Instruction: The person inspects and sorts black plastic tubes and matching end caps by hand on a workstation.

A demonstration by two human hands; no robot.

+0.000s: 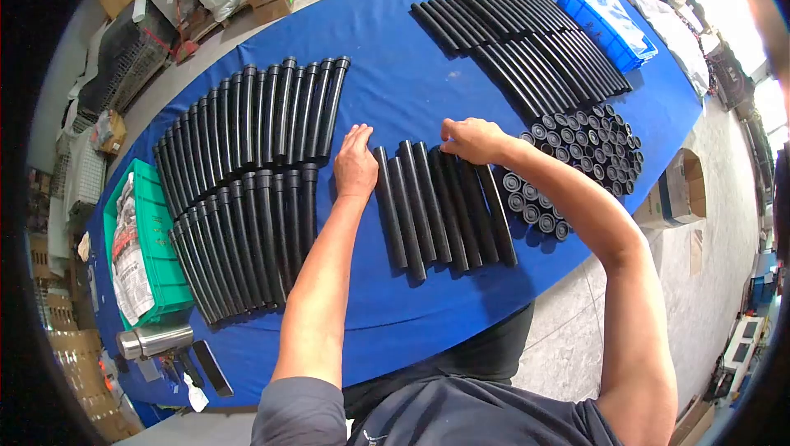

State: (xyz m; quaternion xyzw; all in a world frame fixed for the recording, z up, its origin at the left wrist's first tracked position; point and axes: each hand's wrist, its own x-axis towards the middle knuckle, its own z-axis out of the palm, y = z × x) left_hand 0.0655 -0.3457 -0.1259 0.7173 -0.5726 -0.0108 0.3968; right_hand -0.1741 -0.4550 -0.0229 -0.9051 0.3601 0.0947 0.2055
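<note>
Near the front edge of the surface (387, 314), we're judging the tubes (434, 203) stiff, light, best gripped mid-length, left hand (356, 164) flat, right hand (475, 141) curled, hold unclear.

We see several straight, slender black tubes (434, 203) lying flat on a blue cloth (378, 59). They are side by side, almost parallel, and we notice that their ends do not make an even line.

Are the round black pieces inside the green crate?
No, the round black pieces lie on the blue cloth, to the right of the middle row of black tubes.
</note>
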